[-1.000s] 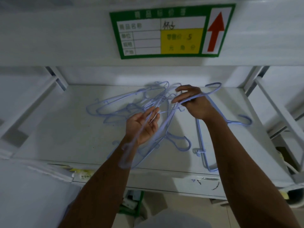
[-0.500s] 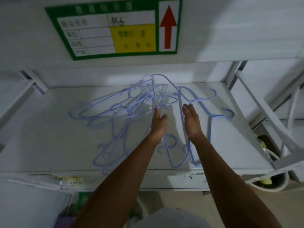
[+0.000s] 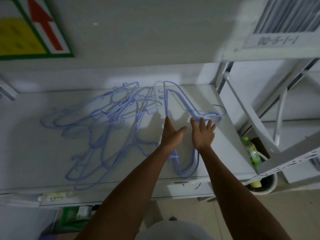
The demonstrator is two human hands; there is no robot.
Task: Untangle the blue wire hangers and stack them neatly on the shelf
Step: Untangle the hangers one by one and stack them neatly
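Both hands have gone flat since a second ago, when the left pinched one hanger lifted out of the heap and the right gripped another at its shoulder; now nothing is held up. The left hand (image 3: 172, 135) lies open, fingers together and edge-on against the long wire of the small stack of hangers (image 3: 180, 108), while the right hand (image 3: 203, 134) is spread, fingertips pressing the stack's hook end down, so neither hand pinches anything. That stack has grown and lies to the right of the tangled pile (image 3: 103, 125), just beside it on the white shelf (image 3: 34, 153); half a second ago the hands were only arriving there. The view has also swung right, pushing the price sign (image 3: 32, 26) to the left edge. The risk from here, I judge, is twofold: the stack's lower end already overhangs the shelf's front lip, so a nudge could tip it off, and its top corner lies close to the pile, where hooks could snag again.
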